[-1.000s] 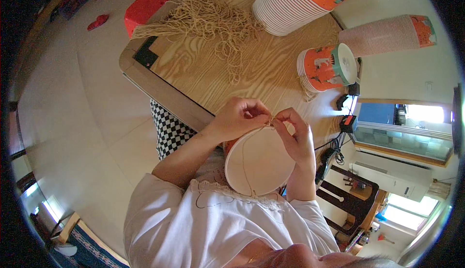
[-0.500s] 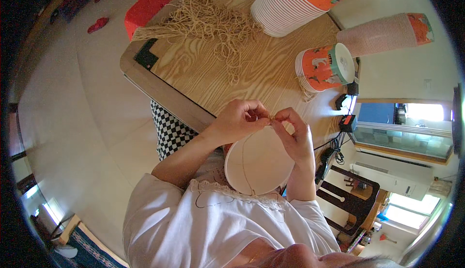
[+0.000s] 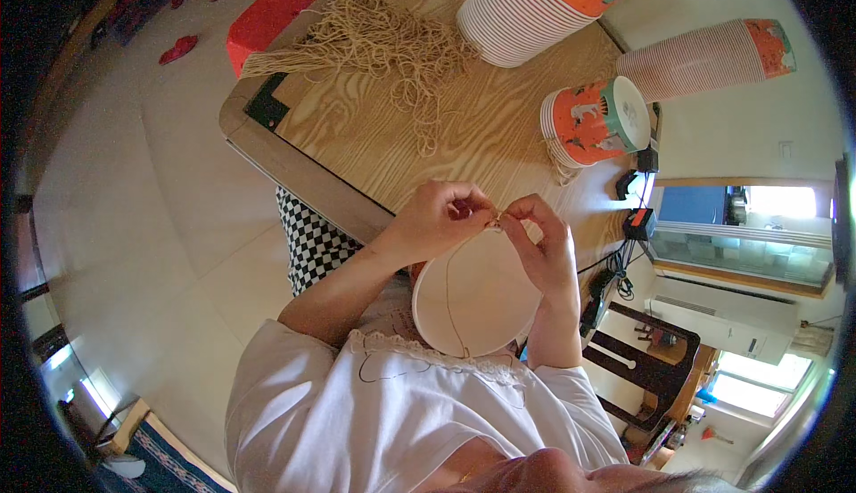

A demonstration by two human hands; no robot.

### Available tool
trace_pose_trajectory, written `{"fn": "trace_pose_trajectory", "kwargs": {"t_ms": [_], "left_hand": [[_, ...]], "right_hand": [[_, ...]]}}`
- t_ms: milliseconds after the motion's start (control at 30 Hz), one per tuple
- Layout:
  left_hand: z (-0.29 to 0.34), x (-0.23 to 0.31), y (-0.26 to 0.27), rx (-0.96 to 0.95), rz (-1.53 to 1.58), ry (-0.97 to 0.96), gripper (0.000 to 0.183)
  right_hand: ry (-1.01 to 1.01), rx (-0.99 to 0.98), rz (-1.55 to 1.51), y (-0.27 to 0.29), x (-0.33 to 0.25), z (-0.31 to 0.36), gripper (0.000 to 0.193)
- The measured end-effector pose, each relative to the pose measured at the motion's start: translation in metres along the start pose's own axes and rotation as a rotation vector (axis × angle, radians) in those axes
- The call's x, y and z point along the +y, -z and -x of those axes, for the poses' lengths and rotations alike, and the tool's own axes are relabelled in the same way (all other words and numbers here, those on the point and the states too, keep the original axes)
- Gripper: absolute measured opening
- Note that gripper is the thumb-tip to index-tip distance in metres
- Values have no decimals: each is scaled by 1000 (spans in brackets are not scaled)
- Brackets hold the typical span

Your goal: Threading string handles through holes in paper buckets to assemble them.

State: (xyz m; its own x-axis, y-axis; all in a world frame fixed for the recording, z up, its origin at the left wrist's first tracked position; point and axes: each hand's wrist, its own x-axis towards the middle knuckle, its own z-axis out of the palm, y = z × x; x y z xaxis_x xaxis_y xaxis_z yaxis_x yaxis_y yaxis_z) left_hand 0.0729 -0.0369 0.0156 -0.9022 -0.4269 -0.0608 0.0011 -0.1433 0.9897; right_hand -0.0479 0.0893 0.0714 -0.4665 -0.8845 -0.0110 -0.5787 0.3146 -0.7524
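- Pinching twine [image 3: 448, 297] with left hand [image 3: 443, 215] and right hand [image 3: 550, 250] closed at far rim of open tub [image 3: 490, 295].
- Having open tub near, before white shirt [image 3: 357, 422].
- Facing string heap [image 3: 379, 34] far left, stacked tubs [image 3: 517, 16] far right.

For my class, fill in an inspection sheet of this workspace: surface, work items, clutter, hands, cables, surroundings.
Surface: table with wood-grain top.
Work items: bucket, white inside showing, with cord running across its opening.
Clutter: tangled cord heap on the table; bucket stacks to its right.
Hands: left hand and right hand pinch the cord by the bucket's rim.
Cables: black cables, bunched on the right.
Surroundings: red slippers on the floor; dark chair at right.
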Motion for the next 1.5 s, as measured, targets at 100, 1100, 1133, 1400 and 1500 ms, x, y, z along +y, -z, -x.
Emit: {"fn": "trace_pose_trajectory", "kwargs": {"t_ms": [100, 1100, 1133, 1400, 1500], "left_hand": [[1, -1, -1, -5, 43, 17, 17], [0, -3, 0, -25, -29, -8, 20], [0, -2, 1, -27, 36, 42, 19], [0, -9, 3, -42, 190, 36, 16], [0, -7, 3, -24, 206, 22, 16]], "right_hand": [[-64, -4, -8, 0, -5, 0, 7], [-54, -7, -24, 1, -5, -4, 7], [-27, -3, -27, 0, -3, -4, 7], [-82, -42, -21, -1, -5, -2, 10], [-74, -43, -6, -2, -5, -1, 10]]}}
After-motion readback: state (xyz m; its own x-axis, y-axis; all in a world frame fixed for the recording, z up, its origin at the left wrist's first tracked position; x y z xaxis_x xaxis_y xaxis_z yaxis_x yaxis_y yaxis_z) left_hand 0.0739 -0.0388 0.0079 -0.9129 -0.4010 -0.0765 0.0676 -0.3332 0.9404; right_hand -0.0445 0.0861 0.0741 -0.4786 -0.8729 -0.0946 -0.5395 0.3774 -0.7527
